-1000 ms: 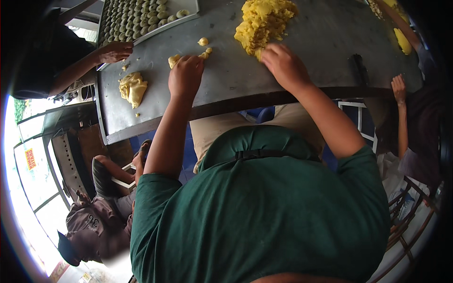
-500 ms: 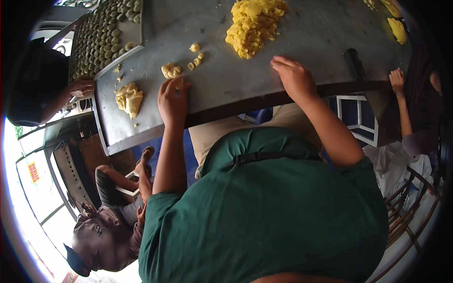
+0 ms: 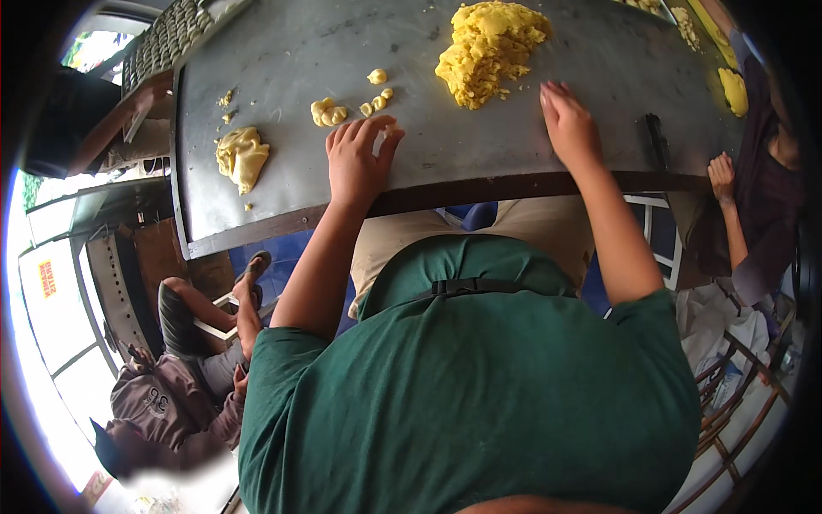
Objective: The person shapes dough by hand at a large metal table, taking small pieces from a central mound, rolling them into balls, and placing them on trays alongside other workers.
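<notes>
Head view; clock positions taken from its centre unless noted. Grey metal table [image 3: 514, 150] spans the top, dark edge running below both hands. Yellow crumbly mound [image 3: 490, 53] sits on it near 1 o'clock, loose crumbs by its lower side.

Left hand [image 3: 360, 161] at 11 o'clock, back upward, over the near part of the table: thumb and forefinger drawn together, the others bent and slightly apart. Right hand [image 3: 571, 130] near 2 o'clock, just off the mound's lower right and apart from it — fingers extended, pressed side by side, tips toward 11. Its underside is hidden; cannot tell whether it holds anything or touches the metal.

Pale dough lump [image 3: 242, 160] lies at 10 o'clock, well apart from the left hand. Dark bar [image 3: 656, 142] lies at 2 o'clock near the table edge. Dough cluster [image 3: 328, 111], several rounded pieces touching, sits just off the left hand toward its 11 o'clock. Small dough ball [image 3: 377, 76] stands alone, just short of 12 o'clock. Three dough bits [image 3: 378, 102] form a short slanting row between ball and left hand. Smallest item: pale bit [image 3: 391, 129] — pinched between left thumb and forefinger, mostly covered.
</notes>
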Tool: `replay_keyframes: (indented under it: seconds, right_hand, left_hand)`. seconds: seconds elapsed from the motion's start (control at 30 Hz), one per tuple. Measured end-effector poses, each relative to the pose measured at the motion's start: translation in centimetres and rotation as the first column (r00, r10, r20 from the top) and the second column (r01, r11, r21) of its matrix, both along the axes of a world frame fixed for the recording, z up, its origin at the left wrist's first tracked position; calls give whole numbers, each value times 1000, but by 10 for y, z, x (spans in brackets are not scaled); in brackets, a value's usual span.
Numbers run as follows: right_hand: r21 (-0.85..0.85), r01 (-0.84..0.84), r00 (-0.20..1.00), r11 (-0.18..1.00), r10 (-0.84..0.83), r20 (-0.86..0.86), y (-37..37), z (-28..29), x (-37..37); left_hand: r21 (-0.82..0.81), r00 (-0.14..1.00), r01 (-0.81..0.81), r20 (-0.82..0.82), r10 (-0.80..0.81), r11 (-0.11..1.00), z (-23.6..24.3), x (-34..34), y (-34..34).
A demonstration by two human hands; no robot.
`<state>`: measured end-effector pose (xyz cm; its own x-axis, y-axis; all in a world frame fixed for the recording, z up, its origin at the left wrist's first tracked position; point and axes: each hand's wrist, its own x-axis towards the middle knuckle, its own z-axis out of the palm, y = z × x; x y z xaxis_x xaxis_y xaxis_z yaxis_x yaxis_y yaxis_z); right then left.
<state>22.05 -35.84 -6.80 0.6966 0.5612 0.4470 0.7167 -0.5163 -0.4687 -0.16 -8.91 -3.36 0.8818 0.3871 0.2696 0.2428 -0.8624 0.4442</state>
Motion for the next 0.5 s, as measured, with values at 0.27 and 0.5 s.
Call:
replay_keyframes:
  seconds: [0.27, 0.5]
  right_hand:
    - [86, 22, 991, 996, -33, 133, 52, 2, -11]
    - [-247, -148, 970, 958, 189, 151, 37, 5, -15]
  left_hand:
    - [109, 990, 99, 86, -108, 989, -7, 2, 5]
    - [291, 968, 252, -64, -245, 923, 5, -11, 25]
